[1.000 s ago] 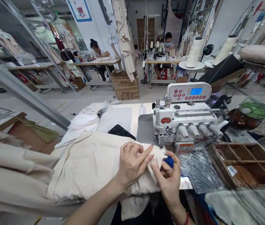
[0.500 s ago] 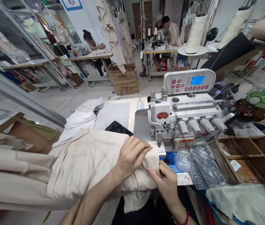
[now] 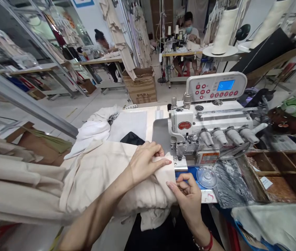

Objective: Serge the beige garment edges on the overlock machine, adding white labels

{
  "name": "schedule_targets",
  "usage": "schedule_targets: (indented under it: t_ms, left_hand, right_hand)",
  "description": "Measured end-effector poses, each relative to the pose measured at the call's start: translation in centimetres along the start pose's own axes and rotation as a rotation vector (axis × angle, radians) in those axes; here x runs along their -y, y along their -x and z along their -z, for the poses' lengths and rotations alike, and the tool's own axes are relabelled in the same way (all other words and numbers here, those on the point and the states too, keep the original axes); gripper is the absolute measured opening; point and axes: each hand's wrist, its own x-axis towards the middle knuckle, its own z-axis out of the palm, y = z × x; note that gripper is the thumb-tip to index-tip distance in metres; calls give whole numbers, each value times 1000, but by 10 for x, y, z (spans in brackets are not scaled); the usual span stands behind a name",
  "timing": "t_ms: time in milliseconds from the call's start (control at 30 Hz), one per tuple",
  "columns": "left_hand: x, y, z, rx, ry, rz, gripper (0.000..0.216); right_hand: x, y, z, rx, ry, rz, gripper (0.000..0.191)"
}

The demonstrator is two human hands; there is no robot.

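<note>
A heap of cream fabric lies across the sewing table, its edge reaching the presser foot of a white overlock sewing machine. My left hand rests on top of the fabric with its fingers pressed flat, the index pointing at the needle area. Just below it, my right hand pinches the fabric's front edge between thumb and fingers, close to the machine's blue front plate.
A wooden compartment tray and a grey plastic sheet sit right of the machine. White cloth and a black piece lie behind the fabric. Thread cones stand at the back. Two people sit at far tables near a cardboard box.
Both hands have slid the fabric edge closer to the presser foot. My right hand shifted from the blue plate to gripping the fabric's edge. The camera tilted slightly down.
</note>
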Motion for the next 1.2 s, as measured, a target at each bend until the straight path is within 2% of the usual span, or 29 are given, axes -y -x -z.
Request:
schedule_targets:
  t_ms: [100,267,367,500,600,700,800,1000,1100,1200]
  left_hand:
    - [-2,6,-4,-63,136,-30,30]
    - [3,9,-13,-186,389,44,29]
    - [4,8,-13,-189,425,55,23]
    - [2,11,-13,-215,349,30,16]
    - [2,12,-16,-269,272,4,15]
    - [4,11,-20,-335,209,-58,17]
    - [7,10,-23,-389,136,-140,19]
    - [10,8,-26,-501,-138,-322,18]
    - [9,7,-28,-530,-253,-351,18]
    - [8,4,-29,-570,-280,-378,13]
  right_hand:
    - [-5,5,-1,19,-45,-13,42]
    - [-8,6,1,1,-56,57,38]
    - [-8,7,2,27,-32,97,35]
    - [-7,9,1,31,4,117,35]
    - [-6,11,1,55,80,158,27]
    - [-2,12,2,74,177,230,13]
    - [-1,12,4,101,210,239,15]
    - [-16,19,2,6,116,144,24]
    - [-17,28,-1,7,22,83,29]
    - [-10,34,-5,-20,-44,106,27]
